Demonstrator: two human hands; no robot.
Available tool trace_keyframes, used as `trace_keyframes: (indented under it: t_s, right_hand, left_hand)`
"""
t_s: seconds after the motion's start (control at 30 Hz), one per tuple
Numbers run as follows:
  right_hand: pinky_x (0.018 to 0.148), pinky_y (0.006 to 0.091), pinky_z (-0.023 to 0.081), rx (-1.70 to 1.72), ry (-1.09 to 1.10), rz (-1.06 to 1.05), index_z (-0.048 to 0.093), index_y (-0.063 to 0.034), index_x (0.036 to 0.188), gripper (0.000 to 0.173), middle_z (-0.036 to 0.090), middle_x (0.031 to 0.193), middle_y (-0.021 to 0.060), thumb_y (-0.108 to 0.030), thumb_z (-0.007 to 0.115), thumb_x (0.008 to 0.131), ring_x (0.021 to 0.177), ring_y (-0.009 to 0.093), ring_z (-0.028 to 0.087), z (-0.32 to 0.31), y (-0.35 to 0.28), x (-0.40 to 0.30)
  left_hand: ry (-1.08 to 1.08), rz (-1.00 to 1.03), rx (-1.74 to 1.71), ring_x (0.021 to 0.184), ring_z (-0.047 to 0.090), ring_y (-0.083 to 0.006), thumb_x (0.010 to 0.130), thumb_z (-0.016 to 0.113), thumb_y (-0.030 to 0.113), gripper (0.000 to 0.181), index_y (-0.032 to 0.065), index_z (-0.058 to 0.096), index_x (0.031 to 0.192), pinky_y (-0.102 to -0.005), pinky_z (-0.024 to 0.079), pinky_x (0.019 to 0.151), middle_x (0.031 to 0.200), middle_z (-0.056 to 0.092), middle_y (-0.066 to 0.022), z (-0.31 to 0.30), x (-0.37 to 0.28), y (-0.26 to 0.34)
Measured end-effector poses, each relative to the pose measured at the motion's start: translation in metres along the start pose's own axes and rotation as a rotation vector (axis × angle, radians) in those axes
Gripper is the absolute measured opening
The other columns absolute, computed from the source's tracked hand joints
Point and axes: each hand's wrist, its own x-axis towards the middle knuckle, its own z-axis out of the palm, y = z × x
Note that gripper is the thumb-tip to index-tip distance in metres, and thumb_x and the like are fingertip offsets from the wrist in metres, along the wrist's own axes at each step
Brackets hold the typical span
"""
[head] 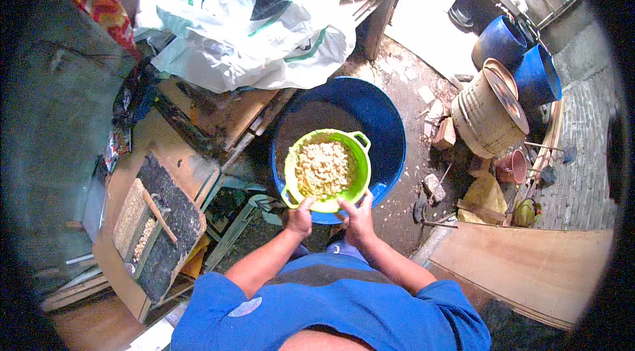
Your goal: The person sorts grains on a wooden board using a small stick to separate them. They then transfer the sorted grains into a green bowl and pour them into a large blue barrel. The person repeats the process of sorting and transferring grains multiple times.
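Observation:
A lime-green two-handled plastic basin or strainer (364, 180) holds a heap of pale, crumbly pieces (325, 166); I cannot tell what they are. My left hand (300, 218) grips its near rim beside the left handle. On the same rim, farther right, my right hand (358, 217) has its thumb on the edge. Beneath is a large round blue plastic tub (384, 123), with something dark and brown inside it. Whether the green vessel rests on the tub or is held above it does not show.
White woven sacks (297, 48) lie on a wooden table behind the tub. At left, a board holds a dark mat (171, 192) and a wooden stick (158, 215). Blue barrels (538, 76), a beige bucket (478, 113) and rubble (444, 134) stand right. Plywood sheets (521, 257) lie near right.

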Motion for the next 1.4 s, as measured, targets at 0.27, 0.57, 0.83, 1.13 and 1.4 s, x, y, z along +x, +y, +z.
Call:
trace_keyframes:
  t_s: [0.27,0.57,0.83,1.13,1.4]
  right_hand:
    - [0.068,0.0247,0.053,-0.461,-0.137,-0.391,0.048,-0.0038,0.14,0.041,0.063,0.106,0.0072,-0.021,0.054,0.102,0.09,0.012,0.061,-0.013,-0.092,0.058]
    - [0.09,0.0365,0.051,-0.652,0.051,-0.521,0.062,-0.0033,0.118,0.024,0.068,0.11,0.0144,-0.016,0.055,0.1,0.103,0.026,0.066,-0.032,-0.09,0.031]
    - [0.087,0.0385,0.052,-0.675,0.118,-0.588,0.062,-0.0058,0.117,0.023,0.069,0.106,0.0168,-0.02,0.053,0.101,0.099,0.031,0.068,-0.072,-0.062,0.028]
    - [0.057,0.0213,0.045,-0.298,-0.067,-0.175,0.052,-0.0137,0.14,0.037,0.058,0.094,0.001,-0.028,0.05,0.106,0.067,0.005,0.052,-0.111,-0.079,0.059]
    - [0.055,0.033,0.048,-1.075,-0.192,-0.373,0.064,-0.0008,0.12,0.037,0.062,0.08,0.0029,-0.03,0.061,0.099,0.065,0.014,0.058,-0.313,0.117,0.156]
  left_hand:
    - [-0.085,0.091,0.328,0.094,0.07,-0.0253,0.088,0.055,0.013,0.03,-0.0024,0.067,0.111,-0.0388,0.055,0.09,0.107,0.072,-0.0115,-0.014,-0.002,0.095]
    - [-0.264,0.594,1.298,0.083,0.066,-0.0328,0.084,0.062,0.007,0.006,0.0017,0.065,0.084,-0.0439,0.052,0.071,0.08,0.066,-0.0169,-0.029,-0.012,0.062]
    - [-0.329,0.954,1.373,0.082,0.062,-0.0425,0.078,0.064,0.007,0.006,0.0014,0.064,0.076,-0.05,0.05,0.082,0.075,0.062,-0.0187,-0.022,-0.025,0.032]
    - [-0.081,0.587,1.076,0.096,0.069,-0.0282,0.087,0.06,0.011,0.019,-0.003,0.071,0.094,-0.0383,0.056,0.085,0.099,0.072,-0.0171,-0.013,-0.083,0.035]
    - [0.363,0.181,0.041,0.108,0.065,-0.0248,0.085,0.054,0.008,0.046,-0.0044,0.057,0.129,-0.0358,0.051,0.095,0.121,0.066,-0.0128,-0.025,-0.171,0.067]
